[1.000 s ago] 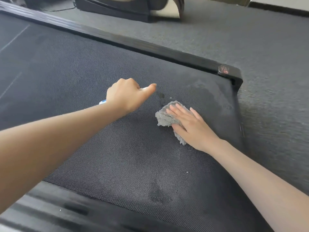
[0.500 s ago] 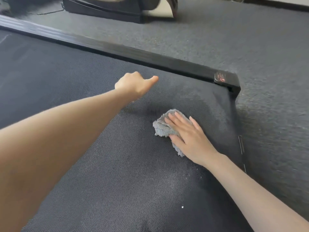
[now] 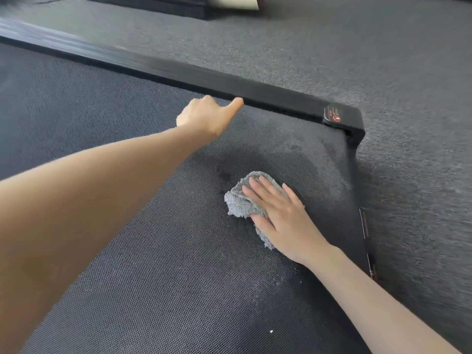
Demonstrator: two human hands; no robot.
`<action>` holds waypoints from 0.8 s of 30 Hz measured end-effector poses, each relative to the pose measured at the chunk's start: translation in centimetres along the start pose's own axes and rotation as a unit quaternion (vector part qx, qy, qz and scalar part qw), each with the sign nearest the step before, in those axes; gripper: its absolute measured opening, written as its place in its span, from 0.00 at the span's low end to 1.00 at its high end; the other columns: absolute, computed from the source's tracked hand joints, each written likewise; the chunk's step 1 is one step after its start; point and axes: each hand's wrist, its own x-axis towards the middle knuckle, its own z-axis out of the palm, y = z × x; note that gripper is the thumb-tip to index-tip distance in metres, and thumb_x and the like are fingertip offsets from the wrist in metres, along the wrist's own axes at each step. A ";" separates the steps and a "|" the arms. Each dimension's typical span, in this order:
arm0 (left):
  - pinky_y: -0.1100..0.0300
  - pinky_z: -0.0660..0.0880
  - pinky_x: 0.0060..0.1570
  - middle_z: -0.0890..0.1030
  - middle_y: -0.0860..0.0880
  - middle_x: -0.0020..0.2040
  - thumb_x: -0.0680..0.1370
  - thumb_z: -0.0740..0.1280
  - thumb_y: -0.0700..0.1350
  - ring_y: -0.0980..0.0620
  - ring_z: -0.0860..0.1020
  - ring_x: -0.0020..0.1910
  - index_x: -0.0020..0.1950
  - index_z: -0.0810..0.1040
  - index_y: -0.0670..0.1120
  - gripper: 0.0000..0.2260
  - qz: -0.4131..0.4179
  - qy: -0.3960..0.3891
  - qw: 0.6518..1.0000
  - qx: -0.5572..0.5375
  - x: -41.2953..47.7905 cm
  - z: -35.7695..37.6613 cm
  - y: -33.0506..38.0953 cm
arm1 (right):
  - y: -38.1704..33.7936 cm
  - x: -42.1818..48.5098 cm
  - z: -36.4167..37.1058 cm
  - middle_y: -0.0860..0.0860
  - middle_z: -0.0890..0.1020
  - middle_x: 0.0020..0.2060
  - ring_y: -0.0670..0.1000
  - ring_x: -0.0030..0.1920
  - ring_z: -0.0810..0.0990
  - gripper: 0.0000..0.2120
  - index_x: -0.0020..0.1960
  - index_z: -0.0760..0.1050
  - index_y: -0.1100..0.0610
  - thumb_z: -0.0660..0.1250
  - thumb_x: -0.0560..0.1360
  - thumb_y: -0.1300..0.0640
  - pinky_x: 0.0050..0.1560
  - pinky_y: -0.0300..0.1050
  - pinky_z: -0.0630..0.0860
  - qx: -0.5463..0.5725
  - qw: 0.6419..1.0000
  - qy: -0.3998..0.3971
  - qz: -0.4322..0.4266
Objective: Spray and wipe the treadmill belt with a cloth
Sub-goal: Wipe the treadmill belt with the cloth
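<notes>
The dark woven treadmill belt [image 3: 153, 251] fills most of the view, with damp darker patches [image 3: 293, 149] near its far right corner. My right hand [image 3: 283, 221] lies flat with straight fingers, pressing a crumpled grey fluffy cloth [image 3: 237, 200] onto the belt. My left hand [image 3: 207, 118] hovers further out near the side rail, fingers curled under and thumb pointing right. The spray bottle it grips is hidden beneath the hand; only a blue-white sliver of it showed a second ago.
A black side rail [image 3: 204, 75] runs along the belt's far edge and ends in a corner cap [image 3: 342, 118] with a red label. Grey carpet [image 3: 383, 60] lies beyond and to the right. A dark machine base [image 3: 153, 3] stands at the top edge.
My left hand has moved away from me toward the side rail. My right hand and the cloth have slid slightly toward me on the belt. The view has shifted forward.
</notes>
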 end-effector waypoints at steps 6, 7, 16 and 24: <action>0.54 0.66 0.34 0.71 0.44 0.26 0.73 0.54 0.67 0.40 0.73 0.33 0.27 0.69 0.38 0.32 0.099 0.047 0.994 -0.005 -3.6 -1.2 -1.4 | -0.2 0.0 0.0 0.39 0.47 0.75 0.36 0.74 0.39 0.28 0.76 0.49 0.44 0.41 0.77 0.42 0.75 0.48 0.38 0.005 1.000 0.004 0.003; 0.53 0.67 0.33 0.71 0.43 0.26 0.71 0.52 0.67 0.41 0.73 0.31 0.28 0.70 0.36 0.34 0.113 0.042 0.993 -0.009 -4.6 -1.4 -2.1 | -0.1 0.0 -0.1 0.38 0.47 0.75 0.36 0.74 0.39 0.28 0.76 0.49 0.44 0.40 0.77 0.42 0.75 0.47 0.38 0.002 1.000 0.005 0.004; 0.57 0.67 0.29 0.66 0.46 0.23 0.68 0.50 0.71 0.45 0.67 0.25 0.27 0.62 0.42 0.31 0.133 -0.022 0.990 0.049 -13.7 -5.7 -8.7 | -0.4 -0.1 -0.2 0.38 0.49 0.75 0.36 0.74 0.41 0.23 0.76 0.52 0.44 0.48 0.81 0.46 0.75 0.47 0.39 0.027 0.999 0.013 0.019; 0.57 0.63 0.27 0.60 0.52 0.21 0.68 0.50 0.73 0.51 0.61 0.23 0.27 0.59 0.45 0.31 0.162 -0.082 0.980 0.080 -23.7 -8.4 -13.6 | -1.4 1.0 -0.6 0.44 0.53 0.76 0.36 0.72 0.43 0.23 0.76 0.53 0.50 0.51 0.82 0.49 0.75 0.45 0.41 0.043 0.998 0.034 0.039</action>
